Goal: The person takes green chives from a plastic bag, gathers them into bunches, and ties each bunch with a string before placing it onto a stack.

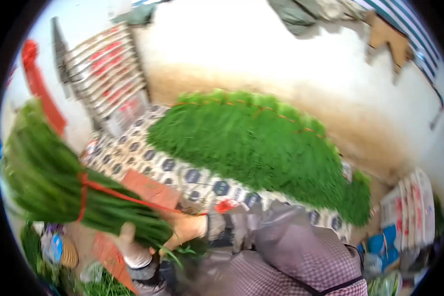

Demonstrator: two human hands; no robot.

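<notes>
A long bundle of green leafy stalks [44, 163] lies slanted at the left, with a red tie [84, 197] around its middle. My left hand [133, 249], in a pale glove, is closed against the underside of the bundle near its cut end. On the other side of that end, my right hand [187, 228] is closed where the red strip runs taut from the bundle. Its fingertips are partly hidden and blurred.
Tied green bundles [251, 143] lie in a long row on a patterned sheet [192, 176] against the wall. Stacked white crates stand at the upper left [106, 74] and right [409, 212]. A woven basket [68, 250] and loose greens [106, 286] are at the lower left.
</notes>
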